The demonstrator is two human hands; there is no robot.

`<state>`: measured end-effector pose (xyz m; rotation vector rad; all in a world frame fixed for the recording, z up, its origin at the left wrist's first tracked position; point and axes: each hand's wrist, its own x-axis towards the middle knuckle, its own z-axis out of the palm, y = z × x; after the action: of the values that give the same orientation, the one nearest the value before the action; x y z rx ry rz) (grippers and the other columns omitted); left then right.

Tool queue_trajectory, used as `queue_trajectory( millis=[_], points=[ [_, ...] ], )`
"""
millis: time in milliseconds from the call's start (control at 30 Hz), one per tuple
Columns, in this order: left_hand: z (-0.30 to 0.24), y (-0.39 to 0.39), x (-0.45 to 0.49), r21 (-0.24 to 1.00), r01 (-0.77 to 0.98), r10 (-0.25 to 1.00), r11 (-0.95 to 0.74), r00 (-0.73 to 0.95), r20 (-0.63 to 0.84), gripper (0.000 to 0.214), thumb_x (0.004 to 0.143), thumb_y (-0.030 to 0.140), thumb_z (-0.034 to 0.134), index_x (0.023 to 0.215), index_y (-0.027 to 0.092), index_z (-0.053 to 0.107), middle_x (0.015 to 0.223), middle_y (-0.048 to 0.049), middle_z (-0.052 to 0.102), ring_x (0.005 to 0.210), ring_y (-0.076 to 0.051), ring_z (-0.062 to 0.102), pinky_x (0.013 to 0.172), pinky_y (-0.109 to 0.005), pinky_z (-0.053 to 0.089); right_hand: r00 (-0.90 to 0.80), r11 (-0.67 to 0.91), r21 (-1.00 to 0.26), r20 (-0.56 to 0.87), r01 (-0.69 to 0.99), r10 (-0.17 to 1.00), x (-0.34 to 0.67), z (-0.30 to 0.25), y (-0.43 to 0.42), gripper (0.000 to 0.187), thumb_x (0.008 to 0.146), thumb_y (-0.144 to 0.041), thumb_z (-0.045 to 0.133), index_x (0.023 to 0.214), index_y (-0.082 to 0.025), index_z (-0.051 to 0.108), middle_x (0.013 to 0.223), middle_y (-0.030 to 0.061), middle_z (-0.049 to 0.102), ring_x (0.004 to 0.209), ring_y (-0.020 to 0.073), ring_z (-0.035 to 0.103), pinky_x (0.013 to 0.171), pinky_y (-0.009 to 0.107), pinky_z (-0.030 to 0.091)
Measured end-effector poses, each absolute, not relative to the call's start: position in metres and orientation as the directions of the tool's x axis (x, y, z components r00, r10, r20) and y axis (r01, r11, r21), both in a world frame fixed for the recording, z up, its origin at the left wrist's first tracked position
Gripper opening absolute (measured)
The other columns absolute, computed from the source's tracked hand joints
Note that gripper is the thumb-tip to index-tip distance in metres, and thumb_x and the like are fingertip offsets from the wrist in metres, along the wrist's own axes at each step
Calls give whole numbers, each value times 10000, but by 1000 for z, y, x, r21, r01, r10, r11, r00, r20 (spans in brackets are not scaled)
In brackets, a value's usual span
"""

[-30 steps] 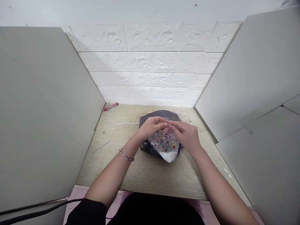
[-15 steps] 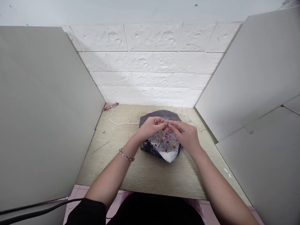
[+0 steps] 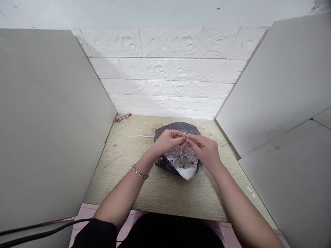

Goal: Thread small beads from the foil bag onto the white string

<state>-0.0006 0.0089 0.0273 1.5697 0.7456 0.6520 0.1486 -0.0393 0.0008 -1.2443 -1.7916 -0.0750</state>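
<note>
Many small coloured beads (image 3: 182, 158), mostly pink and clear with a few red and yellow ones, lie in a dark bag or pouch (image 3: 168, 169) with a pale lining, in the middle of the table. Above them, my left hand (image 3: 169, 140) has its thumb and fingers pinched together. My right hand (image 3: 204, 148) meets it fingertip to fingertip, also in a pinch. Whatever sits between the fingertips is too small to make out. A white cord or bead string (image 3: 137, 136) runs out on the table left of the bag.
A red wrapper or packet (image 3: 123, 117) rests at the back left. A thin needle-like stick (image 3: 111, 162) lies on the left of the table (image 3: 155, 196). Fine threads (image 3: 210, 131) trail at the back right. Grey panels (image 3: 258, 89) flank the table, with a white brick-pattern wall behind.
The hands stay pinched together over the beads, with almost no movement of the fingers. The whole view has shifted very slightly.
</note>
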Motion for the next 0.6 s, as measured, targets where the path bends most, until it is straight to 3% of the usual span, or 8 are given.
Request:
queue_trajectory(
  millis=[600],
  points=[
    [24, 9, -3, 964, 162, 769, -213, 637, 63, 184, 709, 258, 474, 670, 116, 584, 616, -8, 568, 565, -64, 472, 558, -194, 362, -94, 515, -376, 732, 770, 675, 149, -1, -38, 158, 759, -222, 496, 821, -182, 635, 759, 7, 655, 670, 116, 600, 602, 223, 477]
  ],
)
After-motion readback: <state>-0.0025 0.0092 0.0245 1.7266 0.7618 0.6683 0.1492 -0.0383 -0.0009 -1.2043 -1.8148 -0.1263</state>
